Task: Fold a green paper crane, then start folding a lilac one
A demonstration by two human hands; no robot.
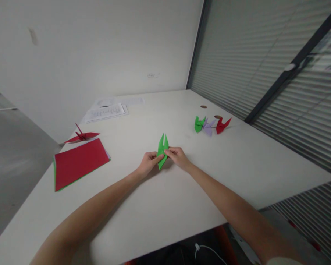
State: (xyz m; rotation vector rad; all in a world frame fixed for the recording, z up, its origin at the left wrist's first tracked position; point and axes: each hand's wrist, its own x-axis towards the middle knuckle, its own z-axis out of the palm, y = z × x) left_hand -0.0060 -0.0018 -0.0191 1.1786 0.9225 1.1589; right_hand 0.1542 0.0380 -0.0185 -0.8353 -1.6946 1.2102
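One folded green paper (pixel 160 148), its two narrow points directed away from the person, was held above the middle of the white tabletop (pixel 143 217). The left hand (pixel 148 162) pinched its left side, thumb on top; the right hand (pixel 178 156) gripped its right edge. Off to the right stood three small folded birds (pixel 199 125), green, lilac and red; leftward lay a red-topped paper stack (pixel 81 162), with a red paper crane (pixel 83 136) just behind it.
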